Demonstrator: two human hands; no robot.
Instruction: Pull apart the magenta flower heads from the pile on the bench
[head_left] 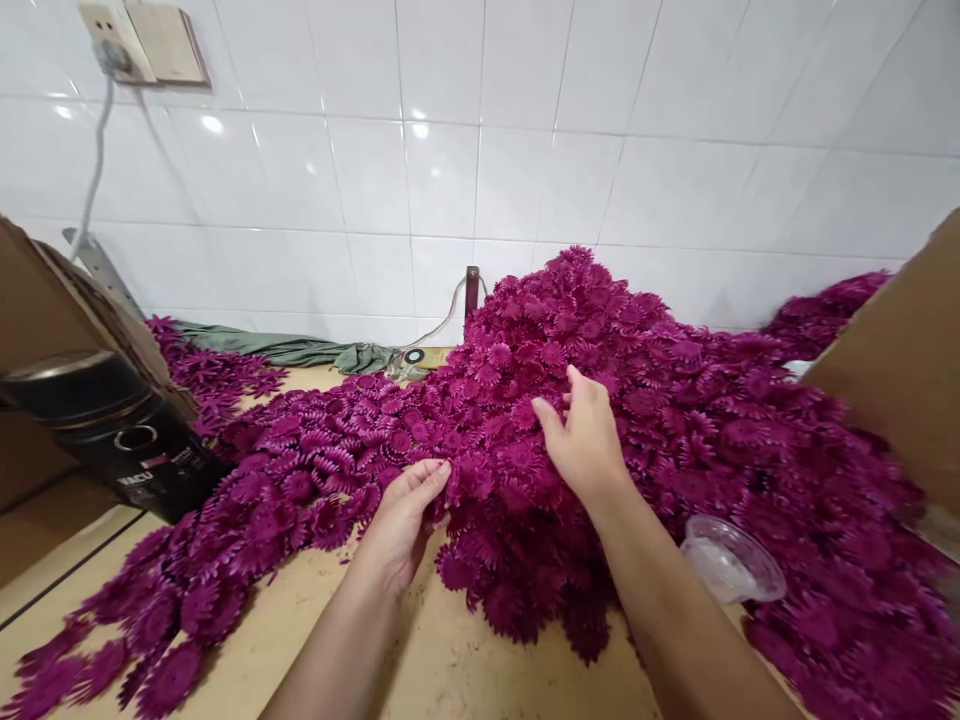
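Note:
A big heap of magenta artificial flower heads [525, 400], with thin fringed petals, spreads over the table. At the front edge of the heap my left hand [405, 510] is closed in a pinch, thumb against the fingers. A magenta flower head [469, 480] lies right at its fingertips and seems to be held there by its edge; the lower fingers are partly hidden. Further right and higher, my right hand [586, 430] reaches over the heap with thumb and index finger apart. Nothing shows between them, and its other fingers are curled and partly out of sight.
A clear plastic bowl [731, 560] sits tilted among the flowers at right. On the left stands a black vacuum flask [112, 430] beside a cardboard box [67, 290]; another cardboard piece [892, 380] rises at right. Green cloth [292, 345] lies along the tiled wall [525, 180].

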